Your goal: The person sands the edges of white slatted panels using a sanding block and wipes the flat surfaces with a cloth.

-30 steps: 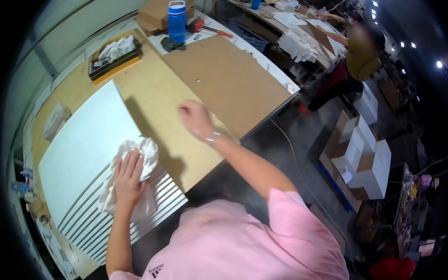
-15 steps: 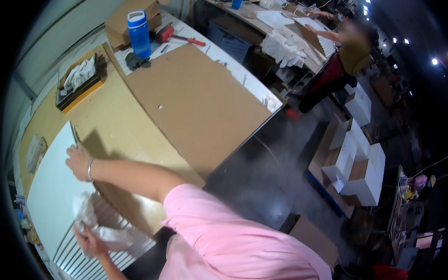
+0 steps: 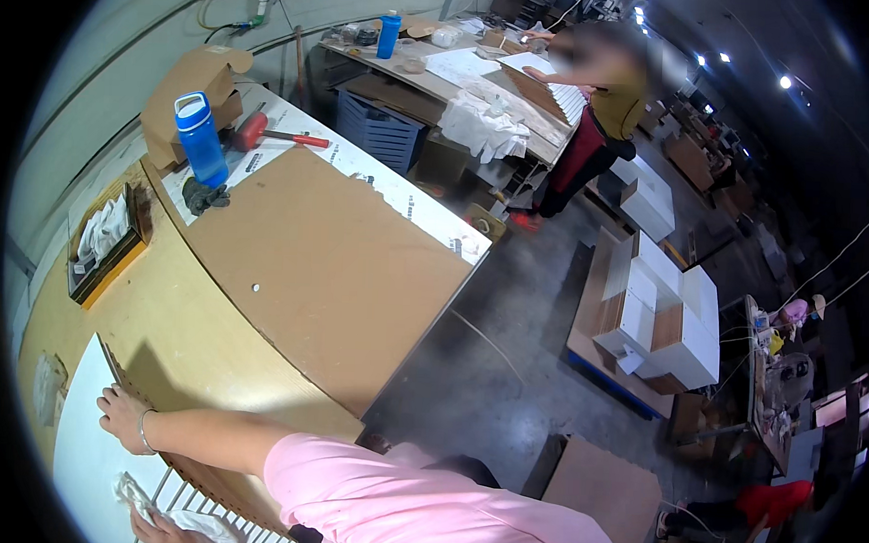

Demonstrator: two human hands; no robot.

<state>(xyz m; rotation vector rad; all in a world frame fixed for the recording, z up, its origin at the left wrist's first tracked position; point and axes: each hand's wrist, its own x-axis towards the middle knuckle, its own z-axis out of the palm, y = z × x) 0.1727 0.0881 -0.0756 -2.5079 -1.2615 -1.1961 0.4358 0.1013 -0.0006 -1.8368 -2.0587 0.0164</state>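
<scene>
A white panel (image 3: 83,460) with a row of slats lies at the lower left, its brown edge facing the bench. My right hand (image 3: 123,420), with a bracelet at the wrist, grips that edge near the far end, fingers bent over the white face. Close to the bottom of the view, my left hand (image 3: 160,533) holds a crumpled white cloth (image 3: 204,526) against the panel where the smooth face meets the slats. Part of this hand and the slatted end are cut off by the lower rim.
Beyond the panel stand a tray (image 3: 104,266) with white cloths, a blue bottle (image 3: 203,144), a red mallet (image 3: 253,131) and a dark glove (image 3: 205,197). A brown board (image 3: 329,268) covers the right side. Another person (image 3: 613,105) works at a farther bench; white cabinets (image 3: 644,308) stand right.
My view has swung, so the bench and panel sit lower and farther left. The left hand and cloth have moved from the slats toward the smooth face; the right hand keeps the panel edge.
</scene>
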